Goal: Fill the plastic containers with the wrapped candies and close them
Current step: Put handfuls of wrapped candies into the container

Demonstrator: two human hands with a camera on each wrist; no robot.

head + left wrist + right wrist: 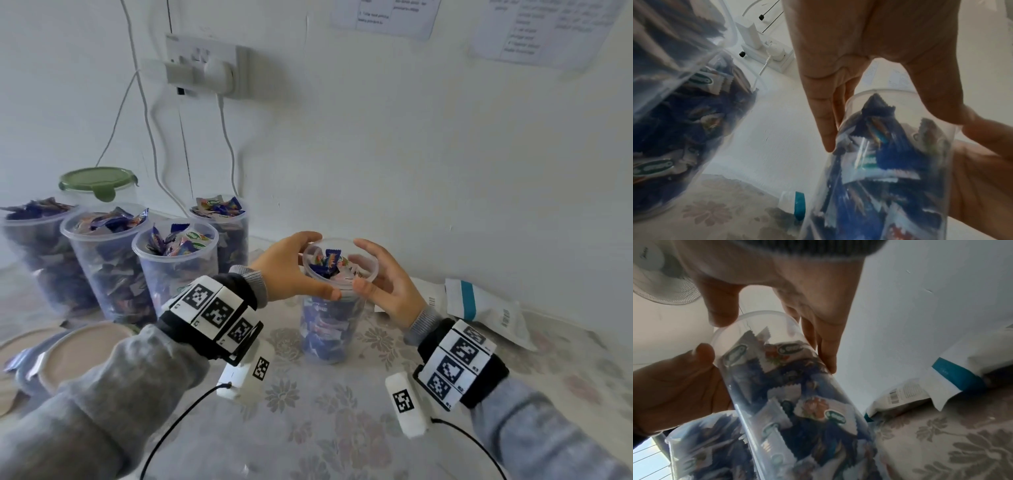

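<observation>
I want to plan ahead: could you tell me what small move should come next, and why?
Probably fetch a lid from the left: both hands grip the container, which looks full of candies and is still uncovered.

- The container [330, 308] stands upright near the middle of the counter [342, 428], wrapped candies [330, 262] inside it.
- The left hand [291, 267] is on its left side at the rim and the right hand [383, 281] on its right.
- Four filled containers [176, 263] stand toward the counter's back left corner, with a lidded container [97, 185] behind them.
- Two lids [78, 353] lie at the left edge.
- A bag [486, 308] lies toward the right edge.
</observation>
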